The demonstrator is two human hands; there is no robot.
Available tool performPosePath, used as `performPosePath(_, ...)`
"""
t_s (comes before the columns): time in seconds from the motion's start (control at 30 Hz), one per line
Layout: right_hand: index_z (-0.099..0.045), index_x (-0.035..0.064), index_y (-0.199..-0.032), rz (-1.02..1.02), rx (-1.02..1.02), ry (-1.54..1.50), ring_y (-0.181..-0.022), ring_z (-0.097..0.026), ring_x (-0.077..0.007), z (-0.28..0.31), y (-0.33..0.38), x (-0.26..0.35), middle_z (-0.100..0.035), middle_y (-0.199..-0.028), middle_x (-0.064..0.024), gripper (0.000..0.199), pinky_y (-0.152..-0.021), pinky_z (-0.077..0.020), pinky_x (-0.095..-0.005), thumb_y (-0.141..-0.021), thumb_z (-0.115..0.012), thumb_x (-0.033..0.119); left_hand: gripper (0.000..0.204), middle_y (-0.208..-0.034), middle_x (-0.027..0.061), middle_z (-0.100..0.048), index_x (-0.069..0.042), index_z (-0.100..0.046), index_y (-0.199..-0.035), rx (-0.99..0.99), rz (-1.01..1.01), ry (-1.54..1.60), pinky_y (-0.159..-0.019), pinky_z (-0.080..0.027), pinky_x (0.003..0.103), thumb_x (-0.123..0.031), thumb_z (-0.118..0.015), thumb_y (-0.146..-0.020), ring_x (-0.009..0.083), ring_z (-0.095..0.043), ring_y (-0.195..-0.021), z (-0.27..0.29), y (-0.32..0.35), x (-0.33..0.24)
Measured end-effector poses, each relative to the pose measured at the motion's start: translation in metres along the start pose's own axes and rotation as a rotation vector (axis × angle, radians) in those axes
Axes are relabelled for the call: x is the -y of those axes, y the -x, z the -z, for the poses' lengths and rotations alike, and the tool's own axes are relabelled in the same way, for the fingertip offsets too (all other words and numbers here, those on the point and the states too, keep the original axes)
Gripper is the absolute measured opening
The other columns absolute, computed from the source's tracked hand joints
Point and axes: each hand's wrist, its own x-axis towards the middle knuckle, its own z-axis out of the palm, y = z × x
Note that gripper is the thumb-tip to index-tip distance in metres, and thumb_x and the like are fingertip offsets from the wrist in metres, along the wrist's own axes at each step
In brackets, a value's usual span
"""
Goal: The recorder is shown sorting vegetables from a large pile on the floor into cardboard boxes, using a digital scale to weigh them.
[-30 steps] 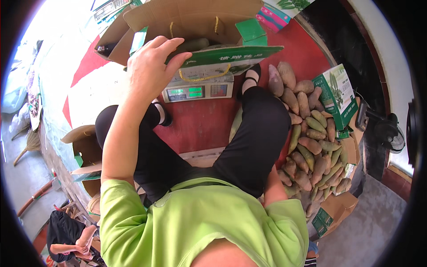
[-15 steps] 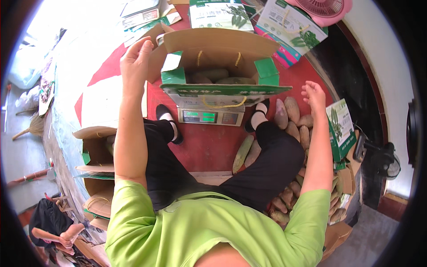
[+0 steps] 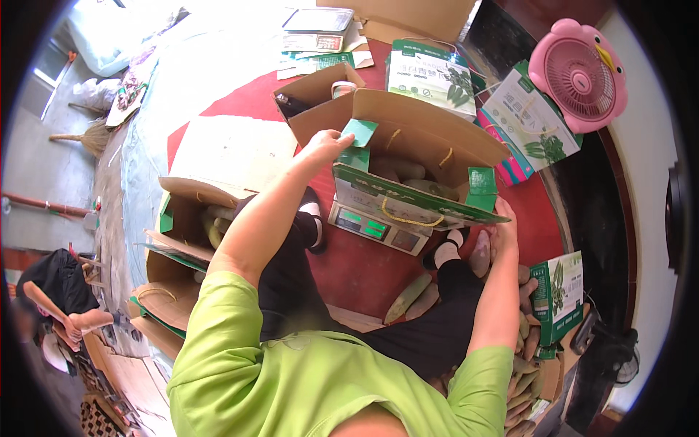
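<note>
An open cardboard carton [image 3: 393, 200] with green printed panels and yellow rope handles stands on a digital scale [image 3: 368, 227] with a lit green display. Long root vegetables [image 3: 404, 171] lie inside it. At the carton's left side, the fingers of my left hand [image 3: 328, 146] are closed at a green side flap [image 3: 358, 132]. My right hand [image 3: 504, 231] grips the right end of the near printed panel, its fingertips at the upper edge. More root vegetables [image 3: 409, 298] lie on the red floor near my right foot.
Open cartons [image 3: 191, 218] with some vegetables stand at my left. A smaller open box [image 3: 320, 95], printed cartons [image 3: 433, 76] and a pink fan [image 3: 580, 80] are beyond. Another printed box [image 3: 559, 295] sits on the right by a vegetable pile [image 3: 524, 371]. A person [image 3: 65, 291] sits far left.
My left hand has come down from a raised far flap to the carton's left green flap. My right hand has moved in from the air onto the carton's right end. The view has shifted.
</note>
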Motion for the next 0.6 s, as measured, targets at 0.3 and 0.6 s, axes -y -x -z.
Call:
performPosePath(0.3, -0.056, 0.0054, -0.119, 0.031, -0.018, -0.056, -0.083, -0.062, -0.0169, 0.006, -0.017, -0.004, -0.064, -0.098, -0.0071, 0.04, -0.066, -0.0519, -0.0312, -0.095, -0.05, 0.037, 0.068, -0.119, 0.0124, -0.06, -0.008, -0.057, -0.124, 0.161, 0.136, 0.033, -0.09, -0.043, 0.049, -0.063, -0.053, -0.084, 0.0279, -0.056, -0.109, 0.005, -0.01, -0.002)
performPosePath(0.6, -0.057, 0.0016, -0.116, -0.023, -0.024, -0.008, -0.088, -0.062, -0.0187, -0.005, -0.029, 0.006, -0.064, -0.101, -0.0096, 0.045, -0.073, -0.0514, -0.0331, -0.096, -0.048, 0.041, 0.08, -0.13, 0.013, -0.052, -0.007, -0.049, -0.132, 0.271, 0.078, 0.134, -0.099, -0.039, 0.045, -0.07, -0.046, -0.083, 0.027, -0.047, -0.122, 0.022, 0.003, 0.007)
